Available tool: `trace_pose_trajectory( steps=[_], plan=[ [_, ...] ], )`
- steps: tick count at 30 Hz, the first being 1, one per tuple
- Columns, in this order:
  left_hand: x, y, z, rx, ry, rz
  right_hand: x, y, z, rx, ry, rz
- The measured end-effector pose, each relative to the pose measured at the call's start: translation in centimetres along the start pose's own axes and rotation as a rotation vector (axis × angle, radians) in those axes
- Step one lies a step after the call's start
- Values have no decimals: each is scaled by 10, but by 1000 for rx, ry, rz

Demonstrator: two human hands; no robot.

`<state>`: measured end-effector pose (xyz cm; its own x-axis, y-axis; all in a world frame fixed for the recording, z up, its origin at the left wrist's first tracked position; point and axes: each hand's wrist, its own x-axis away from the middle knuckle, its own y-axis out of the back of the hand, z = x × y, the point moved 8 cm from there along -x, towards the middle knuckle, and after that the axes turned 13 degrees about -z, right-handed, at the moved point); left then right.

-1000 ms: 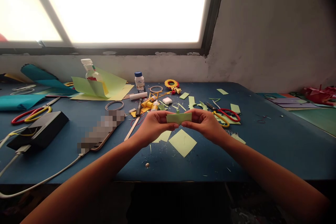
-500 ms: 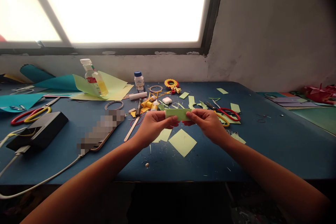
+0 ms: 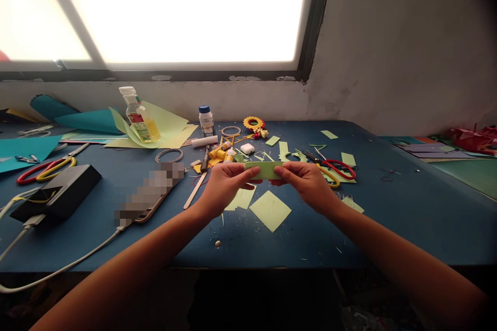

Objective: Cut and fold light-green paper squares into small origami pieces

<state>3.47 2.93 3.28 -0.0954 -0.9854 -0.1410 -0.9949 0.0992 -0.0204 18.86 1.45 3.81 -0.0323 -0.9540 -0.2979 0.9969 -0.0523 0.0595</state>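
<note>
- The left hand (image 3: 223,186) is holding one end of a folded-looking green paper strip (image 3: 266,169), its thumb lying across the near face
- The right hand (image 3: 308,183) is gripping the other end in the same way, thumb in front and fingers mostly hidden behind
- The strip is stretching crosswise between the two hands, its middle showing bare
- Nearer the person, a pale green square (image 3: 271,212) is lying cornerwise on the blue surface (image 3: 407,217)
- Just beside the right hand, scissors (image 3: 326,162) with red and yellow handles are lying among green paper scraps
- Near the left hand, a flat wooden stick (image 3: 195,190) is lying aslant
- Farther left, a phone (image 3: 155,191) with a blurred face is lying near a black box (image 3: 58,196)
- Toward the wall, a blue-capped bottle (image 3: 206,121) is standing upright
- A small round bead (image 3: 218,243) is resting close to the front edge
</note>
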Motion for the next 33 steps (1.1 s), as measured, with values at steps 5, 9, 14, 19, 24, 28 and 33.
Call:
trace_pose_trajectory(
  steps=[5, 9, 14, 19, 24, 28, 33],
  plan=[
    [1, 0, -2, -2, 2, -17, 1, 0, 0, -2, 0, 7],
    [1, 0, -2, 3, 1, -18, 1, -1, 0, -14, 2, 13],
    [1, 0, -3, -3, -3, -5, 1, -1, 0, -22, 8, 4],
    [0, -5, 4, -42, 44, 103, 0, -1, 2, 25, 16, 27],
    [2, -9, 3, -168, 8, 169, 4, -11, 2, 138, 11, 182],
    [6, -13, 9, -290, 50, 260, 12, -20, 0, 226, 2, 319],
    [9, -15, 13, -393, 44, 394, 15, -23, -8, 299, 14, 381]
  ],
)
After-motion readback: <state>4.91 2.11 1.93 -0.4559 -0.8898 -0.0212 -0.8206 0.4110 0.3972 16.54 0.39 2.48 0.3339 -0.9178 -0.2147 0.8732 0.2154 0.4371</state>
